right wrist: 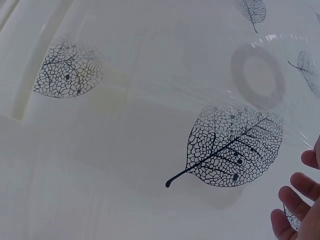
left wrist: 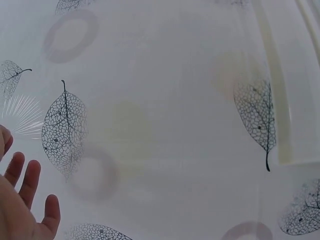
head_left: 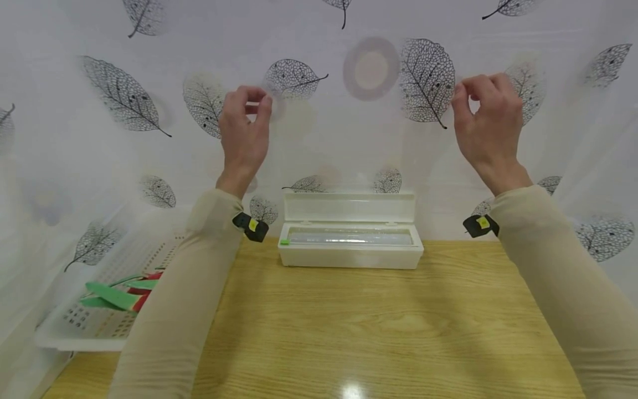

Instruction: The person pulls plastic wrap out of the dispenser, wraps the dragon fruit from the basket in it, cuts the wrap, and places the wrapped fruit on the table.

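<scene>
My left hand is raised above the table on the left, thumb and forefinger pinching a sheet of clear cling film. At the same height on the right, my right hand pinches the film's other side. Creases fan out from the fingertips in both wrist views; most of the sheet is too transparent to make out. Below and between the hands stands a white cling film dispenser box with its lid raised. A clear roll lies inside it.
A white perforated plastic basket sits at the left, with green and red items partly hidden by my left sleeve. Behind the wood-grain table hangs a leaf-patterned curtain, close to the box's lid.
</scene>
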Demonstrator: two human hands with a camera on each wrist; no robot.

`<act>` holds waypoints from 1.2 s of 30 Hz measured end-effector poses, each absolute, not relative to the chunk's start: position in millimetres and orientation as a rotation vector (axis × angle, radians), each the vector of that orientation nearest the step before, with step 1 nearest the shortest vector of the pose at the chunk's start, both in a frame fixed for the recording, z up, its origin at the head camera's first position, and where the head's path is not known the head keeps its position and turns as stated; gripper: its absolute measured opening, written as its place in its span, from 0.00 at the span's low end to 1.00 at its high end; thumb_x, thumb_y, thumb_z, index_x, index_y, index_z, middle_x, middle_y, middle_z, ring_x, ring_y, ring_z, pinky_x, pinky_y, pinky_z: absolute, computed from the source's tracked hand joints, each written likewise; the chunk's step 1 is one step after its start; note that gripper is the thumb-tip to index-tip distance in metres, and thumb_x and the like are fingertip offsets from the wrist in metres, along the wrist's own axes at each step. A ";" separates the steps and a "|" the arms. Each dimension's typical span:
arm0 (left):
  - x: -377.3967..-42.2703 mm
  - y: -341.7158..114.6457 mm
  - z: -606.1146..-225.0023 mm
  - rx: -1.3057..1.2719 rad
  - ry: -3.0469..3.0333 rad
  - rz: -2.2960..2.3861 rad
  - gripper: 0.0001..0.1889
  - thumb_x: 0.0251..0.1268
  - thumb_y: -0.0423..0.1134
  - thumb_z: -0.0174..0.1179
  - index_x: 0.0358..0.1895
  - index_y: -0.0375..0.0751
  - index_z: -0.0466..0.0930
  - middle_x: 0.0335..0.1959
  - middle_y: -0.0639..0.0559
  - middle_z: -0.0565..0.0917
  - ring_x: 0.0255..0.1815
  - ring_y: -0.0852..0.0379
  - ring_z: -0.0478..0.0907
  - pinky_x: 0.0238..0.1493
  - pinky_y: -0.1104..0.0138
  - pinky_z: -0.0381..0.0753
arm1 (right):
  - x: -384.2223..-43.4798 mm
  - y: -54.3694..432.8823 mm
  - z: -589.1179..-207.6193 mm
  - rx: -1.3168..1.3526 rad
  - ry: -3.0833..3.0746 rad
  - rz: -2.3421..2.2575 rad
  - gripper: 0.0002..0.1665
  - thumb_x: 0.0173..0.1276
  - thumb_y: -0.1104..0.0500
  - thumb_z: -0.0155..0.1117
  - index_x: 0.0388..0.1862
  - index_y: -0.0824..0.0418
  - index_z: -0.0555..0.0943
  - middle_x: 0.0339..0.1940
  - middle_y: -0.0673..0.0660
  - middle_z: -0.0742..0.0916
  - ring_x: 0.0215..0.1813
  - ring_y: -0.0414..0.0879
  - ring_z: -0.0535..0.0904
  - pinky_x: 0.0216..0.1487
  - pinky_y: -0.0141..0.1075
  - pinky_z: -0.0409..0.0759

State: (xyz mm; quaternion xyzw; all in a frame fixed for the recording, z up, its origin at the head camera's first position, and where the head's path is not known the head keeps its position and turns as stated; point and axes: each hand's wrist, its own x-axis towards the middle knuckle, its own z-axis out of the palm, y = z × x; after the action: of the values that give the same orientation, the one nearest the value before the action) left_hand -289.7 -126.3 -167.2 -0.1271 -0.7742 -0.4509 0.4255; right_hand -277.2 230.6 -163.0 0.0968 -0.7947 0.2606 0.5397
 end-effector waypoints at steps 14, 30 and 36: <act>-289.2 -125.2 -161.4 -0.320 -1.914 -1.134 0.11 0.78 0.41 0.56 0.50 0.37 0.81 0.52 0.44 0.83 0.51 0.49 0.82 0.59 0.62 0.76 | -277.6 230.3 -158.4 0.223 -1.873 0.642 0.23 0.80 0.51 0.51 0.48 0.70 0.85 0.43 0.69 0.82 0.47 0.55 0.76 0.49 0.39 0.65; -285.0 -125.4 -160.9 -0.360 -1.871 -1.227 0.10 0.78 0.40 0.56 0.50 0.37 0.81 0.51 0.47 0.82 0.52 0.55 0.79 0.58 0.71 0.76 | -276.6 228.9 -162.1 0.242 -1.833 0.675 0.20 0.79 0.56 0.50 0.47 0.71 0.82 0.41 0.65 0.84 0.50 0.60 0.81 0.52 0.38 0.69; -277.5 -130.4 -169.6 -0.417 -1.881 -1.354 0.08 0.79 0.42 0.54 0.50 0.42 0.77 0.51 0.53 0.79 0.56 0.58 0.76 0.59 0.71 0.75 | -265.6 231.1 -166.7 0.338 -1.812 0.726 0.20 0.77 0.57 0.49 0.45 0.73 0.82 0.36 0.44 0.83 0.43 0.32 0.76 0.44 0.20 0.66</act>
State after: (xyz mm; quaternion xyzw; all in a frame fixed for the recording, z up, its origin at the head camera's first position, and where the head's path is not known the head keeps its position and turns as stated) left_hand -277.5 -130.4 -169.6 -0.1636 -0.7377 -0.5310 0.3835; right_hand -265.6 231.1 -166.7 0.1427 -0.7651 0.3065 0.5481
